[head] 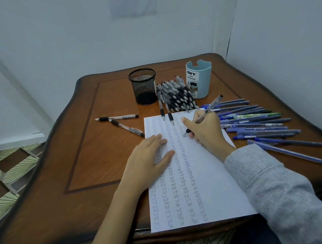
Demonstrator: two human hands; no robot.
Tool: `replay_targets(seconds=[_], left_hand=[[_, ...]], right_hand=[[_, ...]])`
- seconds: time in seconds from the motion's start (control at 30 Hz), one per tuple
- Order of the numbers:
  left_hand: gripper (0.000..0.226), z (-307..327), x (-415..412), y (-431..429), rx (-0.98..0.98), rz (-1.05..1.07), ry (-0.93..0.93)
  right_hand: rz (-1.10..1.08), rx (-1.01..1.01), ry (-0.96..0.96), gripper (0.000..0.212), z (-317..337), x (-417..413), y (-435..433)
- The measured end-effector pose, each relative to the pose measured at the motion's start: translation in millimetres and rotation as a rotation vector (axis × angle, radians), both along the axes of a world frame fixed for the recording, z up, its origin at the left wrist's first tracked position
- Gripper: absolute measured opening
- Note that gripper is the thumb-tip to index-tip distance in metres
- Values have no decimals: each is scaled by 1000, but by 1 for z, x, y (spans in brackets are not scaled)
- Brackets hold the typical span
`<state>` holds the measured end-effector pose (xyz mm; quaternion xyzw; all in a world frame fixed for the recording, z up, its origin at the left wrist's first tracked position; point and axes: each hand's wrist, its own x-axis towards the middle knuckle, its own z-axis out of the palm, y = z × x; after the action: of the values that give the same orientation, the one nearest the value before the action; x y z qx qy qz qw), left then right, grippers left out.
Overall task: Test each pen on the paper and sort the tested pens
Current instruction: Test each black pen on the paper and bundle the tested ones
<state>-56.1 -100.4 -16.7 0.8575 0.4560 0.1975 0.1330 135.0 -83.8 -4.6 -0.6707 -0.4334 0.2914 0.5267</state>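
Note:
A white sheet of paper [208, 176] covered in columns of the written word "test" lies on the wooden table [92, 146]. My right hand [205, 130] grips a clear black-grip pen [209, 108] in a writing hold, its tip touching the upper part of the sheet. My left hand [149, 157] rests flat on the paper's left edge with fingers spread. A pile of black-grip pens [177, 95] lies behind the sheet. A row of blue pens [256, 122] lies to the right. Two black-grip pens [121, 121] lie apart at the left.
A black mesh pen cup [143, 86] and a light-blue desk organizer cup [199, 79] stand at the back of the table. White walls close in behind and to the right. Patterned floor tiles [10, 172] show past the table's left edge.

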Motion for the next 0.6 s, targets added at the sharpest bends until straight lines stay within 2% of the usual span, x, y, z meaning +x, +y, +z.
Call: replay_targets(seconds=[0.13, 0.6], left_hand=[[49, 1, 1, -1, -3, 0, 10], [51, 2, 1, -2, -11, 6, 35]], right_hand=[[32, 78, -96, 37, -4, -1, -3], [90, 62, -49, 34, -3, -1, -1]])
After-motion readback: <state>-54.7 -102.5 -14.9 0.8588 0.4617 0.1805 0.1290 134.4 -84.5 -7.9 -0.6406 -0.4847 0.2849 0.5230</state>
